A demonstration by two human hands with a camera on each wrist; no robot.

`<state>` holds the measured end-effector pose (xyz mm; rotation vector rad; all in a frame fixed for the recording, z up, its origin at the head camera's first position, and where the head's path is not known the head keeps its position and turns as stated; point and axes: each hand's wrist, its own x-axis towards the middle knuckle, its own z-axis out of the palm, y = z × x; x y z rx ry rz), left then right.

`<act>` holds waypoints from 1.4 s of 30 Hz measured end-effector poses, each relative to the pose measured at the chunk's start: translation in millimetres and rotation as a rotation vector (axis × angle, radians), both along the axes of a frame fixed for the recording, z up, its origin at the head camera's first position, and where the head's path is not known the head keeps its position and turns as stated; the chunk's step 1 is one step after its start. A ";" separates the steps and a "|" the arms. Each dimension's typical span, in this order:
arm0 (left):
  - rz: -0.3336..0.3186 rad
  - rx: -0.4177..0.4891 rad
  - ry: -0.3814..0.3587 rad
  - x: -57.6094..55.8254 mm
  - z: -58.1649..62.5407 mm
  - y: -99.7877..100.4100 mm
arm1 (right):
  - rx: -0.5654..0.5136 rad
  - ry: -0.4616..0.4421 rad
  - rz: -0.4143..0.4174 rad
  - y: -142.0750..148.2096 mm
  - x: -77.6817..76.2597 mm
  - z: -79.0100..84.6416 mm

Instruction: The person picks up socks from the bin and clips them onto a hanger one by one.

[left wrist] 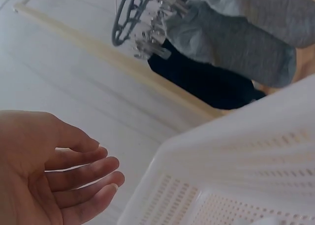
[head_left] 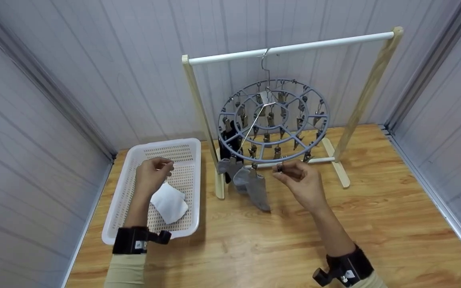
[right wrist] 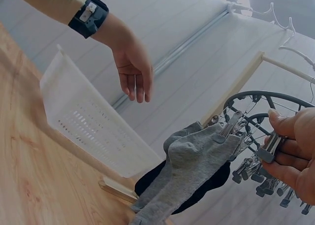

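A round grey clip hanger (head_left: 273,120) hangs by its hook from a white bar, with metal clips all round it. Grey socks (head_left: 254,186) and a black sock (head_left: 225,150) dangle from clips on its left and front. My right hand (head_left: 300,184) pinches one clip (right wrist: 271,145) at the front rim between thumb and fingers; no sock shows in that clip. Over the white basket (head_left: 196,192) hovers my left hand (head_left: 152,176), holding nothing, its fingers loosely bent. Below it a white sock (head_left: 169,204) lies on the basket floor.
The wooden stand (head_left: 364,96) with its white top bar (head_left: 334,42) rises from the wood-patterned table (head_left: 394,224). Pale panel walls (head_left: 146,60) close in the back and both sides. The basket sits left of the stand.
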<state>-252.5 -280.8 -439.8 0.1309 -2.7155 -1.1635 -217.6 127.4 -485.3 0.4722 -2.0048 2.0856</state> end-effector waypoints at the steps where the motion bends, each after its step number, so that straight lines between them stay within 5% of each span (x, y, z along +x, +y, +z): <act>1: -0.003 0.011 -0.014 -3.3 -1.3 -2.7 | 0.001 -0.001 -0.002 0.0 -0.1 0.0; 10: 0.039 -0.002 -0.092 -26.4 -19.9 -19.1 | -0.021 -0.029 -0.009 -0.4 -0.5 1.7; 22: 0.080 -0.243 -0.293 -47.1 -44.0 -37.9 | -0.001 -0.006 -0.005 2.0 -0.1 0.5; 28: 0.090 -0.321 -0.396 -48.4 -53.4 -45.0 | -0.015 -0.009 -0.008 0.5 -0.9 0.3; 38: 0.162 -0.272 -0.539 -43.6 -66.5 -53.1 | -0.033 -0.020 -0.015 0.4 0.1 2.4; 42: 0.161 -0.271 -0.542 -40.3 -67.8 -56.2 | -0.033 -0.020 -0.014 0.4 -0.5 1.9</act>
